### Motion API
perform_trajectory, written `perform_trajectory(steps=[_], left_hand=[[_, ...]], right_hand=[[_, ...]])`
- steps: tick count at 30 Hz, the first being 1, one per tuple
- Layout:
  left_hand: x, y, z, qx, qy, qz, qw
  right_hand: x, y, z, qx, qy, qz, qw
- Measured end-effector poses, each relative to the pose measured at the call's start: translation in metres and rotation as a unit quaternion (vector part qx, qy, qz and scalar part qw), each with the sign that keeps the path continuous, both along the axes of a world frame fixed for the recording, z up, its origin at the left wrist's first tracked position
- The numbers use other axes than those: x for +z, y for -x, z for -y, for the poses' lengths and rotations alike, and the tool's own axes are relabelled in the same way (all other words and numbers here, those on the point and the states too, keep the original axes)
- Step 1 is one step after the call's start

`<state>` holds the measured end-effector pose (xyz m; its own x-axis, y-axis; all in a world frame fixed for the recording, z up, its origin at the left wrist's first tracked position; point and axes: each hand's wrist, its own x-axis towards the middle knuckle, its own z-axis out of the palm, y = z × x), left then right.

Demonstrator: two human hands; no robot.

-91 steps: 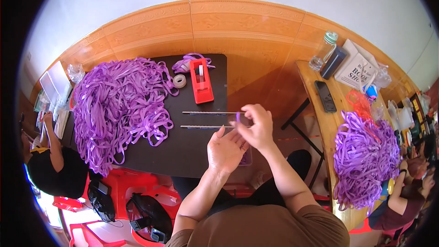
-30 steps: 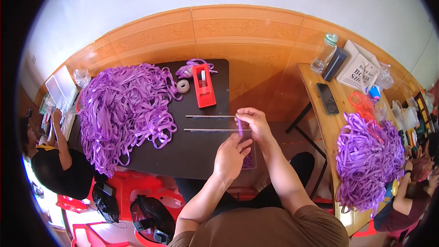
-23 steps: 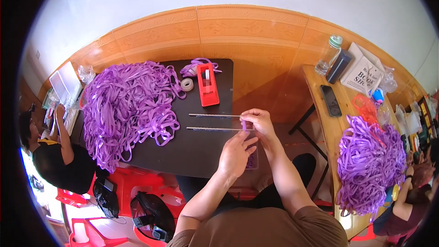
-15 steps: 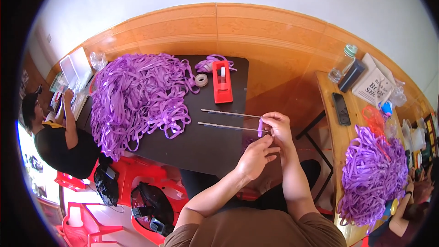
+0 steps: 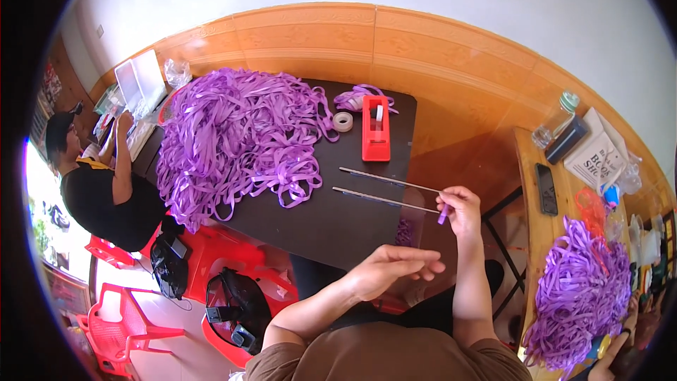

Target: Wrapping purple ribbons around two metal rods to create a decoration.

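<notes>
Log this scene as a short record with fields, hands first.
Right hand: pinching a short, flat purple ribbon piece
Left hand: fingers extended, nothing visible in it
Rods: two thin, straight silver metal rods, jutting past the table's right edge toward the right hand
Dark rectangular table: big tangled heap of shiny purple ribbon, round whitish tape roll, red boxy tape dispenser
Light wooden table, right: black rectangular phone, second purple ribbon heap

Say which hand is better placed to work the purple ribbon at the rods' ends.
Probably the right hand: it holds the purple ribbon at the ends of the thin rods, while the left hand hovers apart.
</notes>
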<state>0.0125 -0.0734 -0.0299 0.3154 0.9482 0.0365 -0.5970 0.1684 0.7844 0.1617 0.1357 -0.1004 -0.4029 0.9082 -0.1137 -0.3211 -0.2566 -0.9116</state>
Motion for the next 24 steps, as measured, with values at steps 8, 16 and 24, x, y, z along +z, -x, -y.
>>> perform_trajectory(steps=[8,16,24], left_hand=[[0.031,0.098,0.013,0.434,-0.036,-0.334,0.836],[-0.003,0.224,-0.017,0.463,-0.099,-0.758,0.449],[-0.004,0.202,-0.021,0.387,-0.071,-0.822,0.411]], right_hand=[[-0.11,-0.002,-0.006,-0.048,-0.293,0.273,0.915],[-0.082,-0.024,0.027,-0.132,-0.285,0.315,0.896],[-0.065,-0.05,0.048,-0.146,-0.312,0.304,0.888]])
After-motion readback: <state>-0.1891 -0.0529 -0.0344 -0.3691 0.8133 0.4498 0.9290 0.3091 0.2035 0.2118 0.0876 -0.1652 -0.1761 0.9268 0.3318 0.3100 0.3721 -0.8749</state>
